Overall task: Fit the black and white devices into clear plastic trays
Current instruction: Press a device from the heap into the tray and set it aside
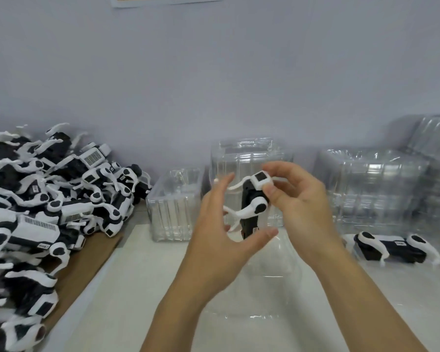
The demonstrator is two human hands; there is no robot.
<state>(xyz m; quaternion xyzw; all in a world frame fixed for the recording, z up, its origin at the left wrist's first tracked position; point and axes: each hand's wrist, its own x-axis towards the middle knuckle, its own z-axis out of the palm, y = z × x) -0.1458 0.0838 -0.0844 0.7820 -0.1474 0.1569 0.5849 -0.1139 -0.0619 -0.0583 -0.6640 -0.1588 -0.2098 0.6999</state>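
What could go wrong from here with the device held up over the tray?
The right hand pinches the device only at its top, and the left hand is open beside it, so it may slip. Its thin white arms could snag or bend going into the clear tray below, whose edges are hard to see.

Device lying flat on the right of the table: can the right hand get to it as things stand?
Probably not straight away. The right hand already grips a device in mid-air, so its grip is taken. The path itself looks free: the lying device sits bare on the white table, in front of the tray stacks.
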